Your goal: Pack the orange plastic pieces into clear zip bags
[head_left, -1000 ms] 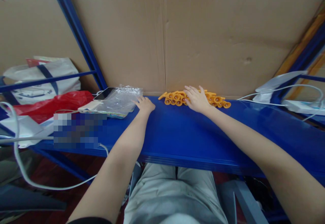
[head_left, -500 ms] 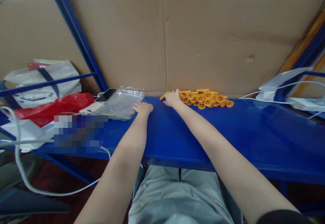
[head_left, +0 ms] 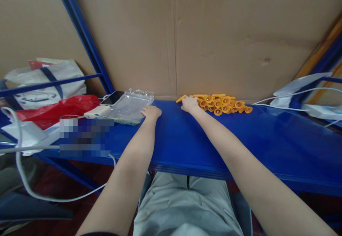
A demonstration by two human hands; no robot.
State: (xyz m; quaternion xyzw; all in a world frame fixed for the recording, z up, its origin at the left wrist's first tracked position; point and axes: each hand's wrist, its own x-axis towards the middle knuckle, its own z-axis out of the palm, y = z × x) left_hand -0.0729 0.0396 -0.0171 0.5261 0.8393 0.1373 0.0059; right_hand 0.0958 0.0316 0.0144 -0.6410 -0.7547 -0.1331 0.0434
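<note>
Mostly rightward of the right hand (head_left: 190,104), yellow cones (head_left: 226,101), well apart from left hand (head_left: 151,112) (both grips unclear)

Right fingers (head_left: 185,104) partly hide the yellow pieces (head_left: 226,101) — grip unclear.

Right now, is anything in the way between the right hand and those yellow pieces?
Nothing visible is. The right hand is at the left end of the yellow pieces, though contact is hard to tell. The clear plastic bag lies off to the side, by the left hand.
</note>
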